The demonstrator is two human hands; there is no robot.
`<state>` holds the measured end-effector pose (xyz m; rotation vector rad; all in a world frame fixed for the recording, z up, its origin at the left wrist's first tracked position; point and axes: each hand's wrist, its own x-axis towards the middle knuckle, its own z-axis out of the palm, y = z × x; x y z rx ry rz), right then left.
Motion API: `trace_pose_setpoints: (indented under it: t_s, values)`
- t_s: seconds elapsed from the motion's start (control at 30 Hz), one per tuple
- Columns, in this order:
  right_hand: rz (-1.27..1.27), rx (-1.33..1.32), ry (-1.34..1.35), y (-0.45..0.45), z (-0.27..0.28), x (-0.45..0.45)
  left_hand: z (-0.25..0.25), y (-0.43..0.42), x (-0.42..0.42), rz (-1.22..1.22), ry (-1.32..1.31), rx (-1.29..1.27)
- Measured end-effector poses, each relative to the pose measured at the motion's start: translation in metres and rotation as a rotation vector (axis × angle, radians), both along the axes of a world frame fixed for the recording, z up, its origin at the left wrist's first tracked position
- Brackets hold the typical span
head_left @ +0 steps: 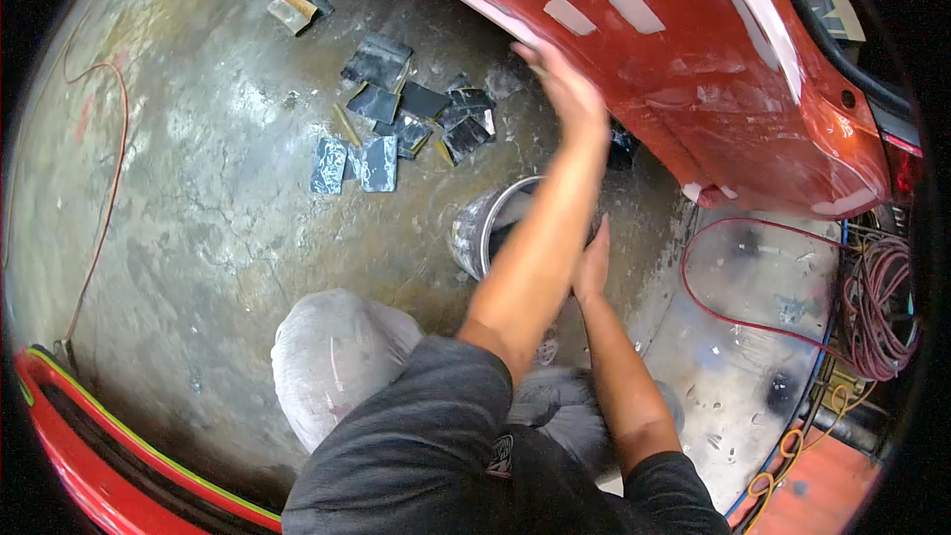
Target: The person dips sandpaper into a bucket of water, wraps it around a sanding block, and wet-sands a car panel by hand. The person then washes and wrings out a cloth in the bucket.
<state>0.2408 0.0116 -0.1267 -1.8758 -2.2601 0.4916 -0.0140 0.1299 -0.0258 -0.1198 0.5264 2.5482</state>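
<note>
My left hand (pixel 568 97) is at the lower edge of a red car body panel (pixel 674 69) with pale filler patches. Its fingers look stretched out along that edge, a little blurred, and I see nothing in them. Lower down, my right hand (pixel 592 266) is beside a bucket (pixel 475 228), partly behind my left forearm. The visible fingers point up and look straight; whether they touch the bucket I cannot tell. My left forearm crosses over the bucket and hides part of its opening.
Several dark sandpaper sheets (pixel 424 101) lie scattered on the worn concrete floor (pixel 228 228). A thin hose (pixel 121 129) runs along the left. At right are a red hose (pixel 728 319) and a coiled hose bundle (pixel 882 307). A red part (pixel 109 476) fills the lower left corner.
</note>
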Motion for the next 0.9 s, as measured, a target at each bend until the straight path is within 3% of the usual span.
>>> trace_pose_setpoints:
  t_s: [0.03,0.13,0.2,0.23,0.3,0.37,0.47,0.53,0.57,0.6,0.67,0.73,0.77,0.83,0.9]
  values:
    - [-0.058,-0.048,-0.021,0.000,0.010,-0.010,-0.004,-0.006,-0.031,0.056,0.078,0.178]
    - [-0.052,-0.015,-0.005,0.001,0.002,-0.008,-0.006,0.012,0.001,0.141,0.085,-0.206]
    - [0.067,0.113,-0.043,-0.006,0.000,0.001,0.022,0.001,0.083,-0.102,-0.059,-0.252]
    - [0.048,0.088,-0.081,-0.005,-0.001,0.003,0.027,0.007,0.131,-0.226,-0.152,-0.157]
    - [-0.100,-0.079,-0.113,0.008,-0.005,-0.001,0.034,-0.006,0.182,-0.540,0.079,-0.369]
    - [-0.078,-0.101,-0.064,0.009,-0.005,0.001,0.027,0.004,0.158,-0.279,0.048,-0.316]
    - [-0.046,-0.104,0.076,-0.004,0.013,-0.008,0.003,0.022,0.029,0.010,-0.110,-0.286]
    - [-0.041,-0.070,-0.035,-0.002,0.009,-0.008,-0.033,0.026,-0.054,0.213,0.058,-0.086]
    - [-0.049,-0.058,-0.035,-0.002,0.012,-0.011,-0.044,0.030,-0.096,0.327,0.134,-0.244]
    - [-0.039,-0.050,-0.028,-0.002,0.011,-0.009,-0.050,0.017,-0.139,0.237,0.232,-0.151]
    - [-0.024,-0.033,-0.010,0.000,0.009,-0.006,-0.052,0.024,-0.214,0.347,0.212,-0.254]
    - [-0.023,-0.027,0.019,0.002,0.005,-0.006,-0.033,0.010,-0.266,0.238,0.171,0.116]
    - [-0.029,-0.030,0.028,0.001,0.004,-0.004,-0.063,0.022,-0.286,0.268,0.265,0.096]
    - [-0.048,-0.028,0.008,0.000,0.002,-0.005,-0.038,-0.004,-0.248,0.245,0.346,0.044]
    - [-0.054,-0.026,0.013,0.001,0.002,-0.007,-0.029,0.001,-0.182,0.336,0.328,-0.448]
